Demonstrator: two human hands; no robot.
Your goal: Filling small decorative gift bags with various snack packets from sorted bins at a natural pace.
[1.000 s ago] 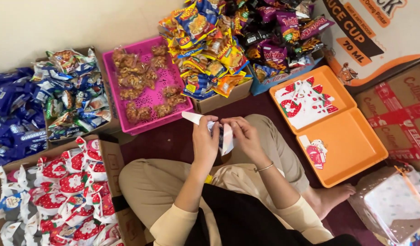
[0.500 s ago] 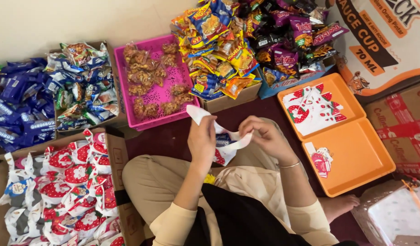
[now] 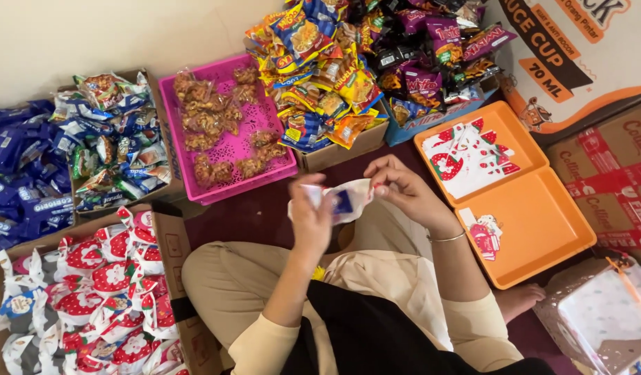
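White bag (image 3: 354, 198) with blue patch held above your lap, between both hands. Left hand (image 3: 312, 217) grips bag's left end, fingers closed. Right hand (image 3: 402, 189) pinches right end, thumb and fingertips together. Bag's long axis runs left-right, hand to hand. Both hands equally near. Left hand hides part of bag; bag's contents and opening hard to make out. Pink tray (image 3: 278, 165) ahead, orange tray (image 3: 543, 229) to right.
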